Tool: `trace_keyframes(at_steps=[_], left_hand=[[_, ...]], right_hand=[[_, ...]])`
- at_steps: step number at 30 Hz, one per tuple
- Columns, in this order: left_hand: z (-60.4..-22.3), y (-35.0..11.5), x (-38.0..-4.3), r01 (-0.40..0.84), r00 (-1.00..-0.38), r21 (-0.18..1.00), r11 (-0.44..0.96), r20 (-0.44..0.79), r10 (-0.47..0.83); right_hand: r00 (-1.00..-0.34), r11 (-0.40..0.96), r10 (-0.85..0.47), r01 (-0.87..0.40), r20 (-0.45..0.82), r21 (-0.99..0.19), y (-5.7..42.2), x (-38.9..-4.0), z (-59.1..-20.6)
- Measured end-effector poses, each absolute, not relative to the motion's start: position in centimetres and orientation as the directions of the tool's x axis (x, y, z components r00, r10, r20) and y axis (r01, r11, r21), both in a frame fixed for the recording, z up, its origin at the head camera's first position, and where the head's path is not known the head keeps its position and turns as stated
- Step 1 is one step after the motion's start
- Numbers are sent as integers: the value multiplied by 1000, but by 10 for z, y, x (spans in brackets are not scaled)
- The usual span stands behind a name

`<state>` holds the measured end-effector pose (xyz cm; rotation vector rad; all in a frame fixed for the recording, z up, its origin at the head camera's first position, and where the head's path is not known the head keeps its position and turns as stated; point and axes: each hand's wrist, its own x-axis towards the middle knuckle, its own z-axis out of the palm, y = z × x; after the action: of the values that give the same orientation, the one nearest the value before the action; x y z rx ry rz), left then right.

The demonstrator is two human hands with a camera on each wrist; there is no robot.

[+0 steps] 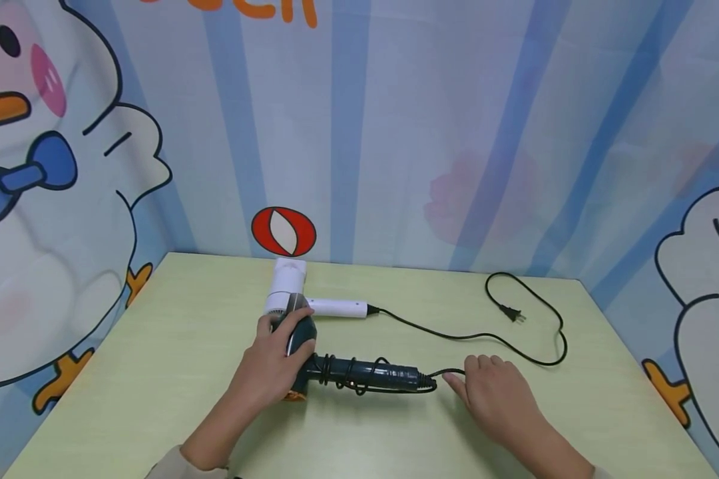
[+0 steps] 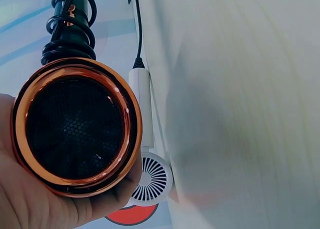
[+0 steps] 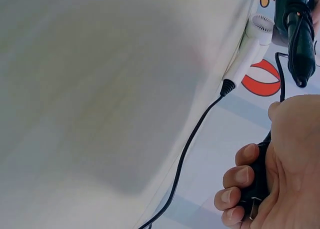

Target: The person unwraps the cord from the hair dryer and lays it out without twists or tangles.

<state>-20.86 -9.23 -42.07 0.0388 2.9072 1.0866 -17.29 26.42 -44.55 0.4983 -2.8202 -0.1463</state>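
My left hand (image 1: 271,362) grips the barrel of a dark green hair dryer (image 1: 395,377), whose handle points right. In the left wrist view, the fingers wrap round behind the dryer's copper-rimmed rear grille (image 2: 75,129). Its black cord (image 2: 67,19) is wound in loose loops about the handle. From the handle's end the cord runs to my right hand (image 1: 497,396). In the right wrist view, that hand's curled fingers hold a black plug (image 3: 257,176) against the palm, one metal prong showing.
Behind the dark dryer a white hair dryer (image 1: 338,308) lies on the pale table (image 1: 186,319). Its black cord (image 1: 455,337) curves right, ending in a plug (image 1: 510,313) near the back edge. A striped cartoon backdrop (image 1: 395,133) stands behind the table.
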Motion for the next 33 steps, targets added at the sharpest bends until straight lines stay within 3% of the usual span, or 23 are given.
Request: trace_keyframes(at_steps=[8, 21, 33], left_hand=[[-420, -93, -206, 16, -999, 641, 767, -28, 45], [-422, -93, -205, 2, -998, 627, 779, -43, 38], [-423, -95, -206, -1, -998, 628, 778, -47, 36]], right_hand=[[-872, 924, -369, -308, 321, 226, 267, -187, -439], [-844, 935, -353, -304, 404, 182, 264, -202, -432], [-790, 921, -388, -313, 475, 232, 261, -210, -419]])
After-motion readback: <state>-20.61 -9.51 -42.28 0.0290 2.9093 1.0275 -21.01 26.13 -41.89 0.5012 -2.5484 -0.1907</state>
